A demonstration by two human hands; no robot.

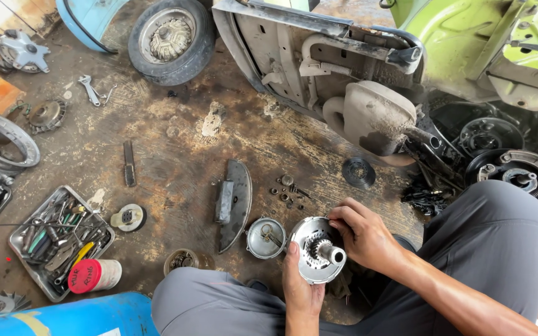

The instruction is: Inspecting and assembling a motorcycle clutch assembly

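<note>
A person crouched on an oil-stained workshop floor [175, 155] holds a round metal clutch assy [316, 250] w/ both hands, btwn grey-trousered knees. Left hand [299, 287] is closed on the assy's lower-left rim from below, thumb pressed up its edge. Right hand [361, 234] wraps the upper-right rim, fingers curled over the top edge, firmly gripping. The assy's face tilts up toward the camera; its stub shaft [332, 253] sticks out at centre, just beside the right palm and above the left thumb base.

Just left of the left-hand grip sits a small round metal cover [265, 238] on the floor, near but not touching the assy. Further left of it, a curved dark metal plate [234, 202] lies flat. Above the grip, a scatter of nuts & washers [286, 190]; up and to the right, a dark ribbed disc [358, 172]. Well left of both hands: a metal tool tray [60, 239] full of hand tools, a red-capped tin [94, 275] beside it, a blue cylinder [70, 316] at the bottom edge. Far above the grip, a scooter body on its side w/ a dusty exhaust [368, 118], a loose wheel [170, 38], and a green scooter shell [499, 43] at upper right. A brake drum hub [518, 177] sits right of the right forearm, beyond the knee.
</note>
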